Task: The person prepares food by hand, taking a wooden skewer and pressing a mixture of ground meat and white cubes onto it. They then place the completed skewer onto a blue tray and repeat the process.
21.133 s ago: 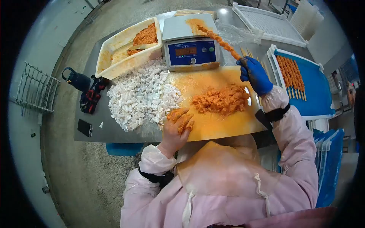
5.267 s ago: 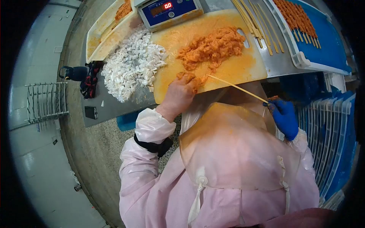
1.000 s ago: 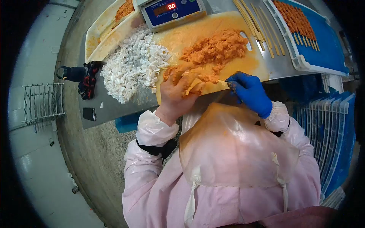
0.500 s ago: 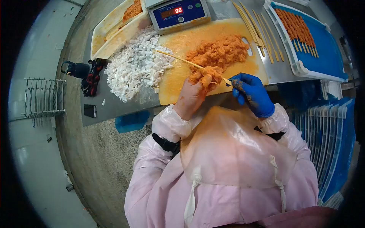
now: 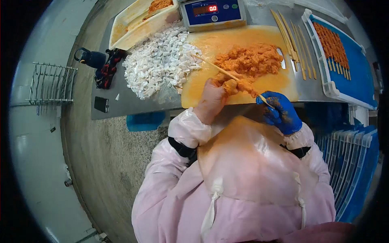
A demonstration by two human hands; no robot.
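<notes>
A bamboo skewer point(image 5: 214, 65) runs slantwise between my hands, its bare tip pointing up and left over the white pieces. Orange marinated meat point(image 5: 246, 86) wraps part of its length. My left hand point(image 5: 215, 96), smeared with orange, is closed around the meat on the skewer. In a stained blue glove, my right hand point(image 5: 282, 113) pinches the skewer's handle end. Just beyond my hands, a heap of the same orange meat point(image 5: 251, 58) lies on a yellow-stained cutting board point(image 5: 199, 91). A pile of small white pieces point(image 5: 158, 65) sits left of the board.
A digital scale point(image 5: 214, 18) stands behind the board, beside a white tub point(image 5: 137, 32) with orange meat. Loose skewers point(image 5: 289, 38) lie at right, near a blue-lined tray point(image 5: 360, 73) of finished skewers. A dark bottle point(image 5: 91, 58) and a phone point(image 5: 101, 104) are at left.
The view has shifted, so the table appears further right. The meat now stretches along the skewer toward my right hand; before, it was bunched at my left fingers.
</notes>
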